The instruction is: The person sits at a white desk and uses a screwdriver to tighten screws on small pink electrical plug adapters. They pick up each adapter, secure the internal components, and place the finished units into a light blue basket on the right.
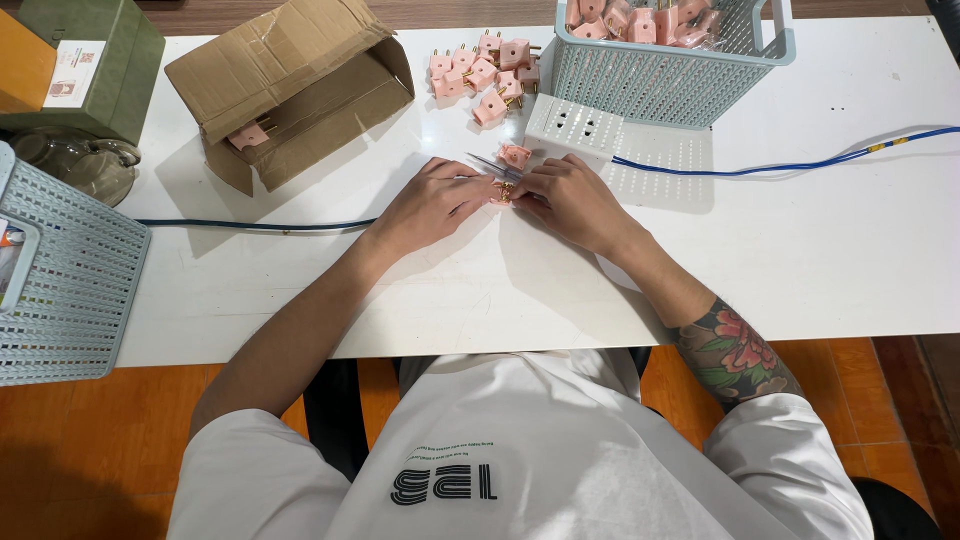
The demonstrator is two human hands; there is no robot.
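Left hand (pixel 428 203) and right hand (pixel 572 200) meet on the white desk (pixel 800 250), fingers of both clamped on one pink plug (pixel 503 191).

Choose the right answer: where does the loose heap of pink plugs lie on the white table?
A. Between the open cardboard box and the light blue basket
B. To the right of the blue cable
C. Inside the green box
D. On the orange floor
A: the pink plugs lie on the white table between the cardboard box and the light blue basket, beyond both hands.
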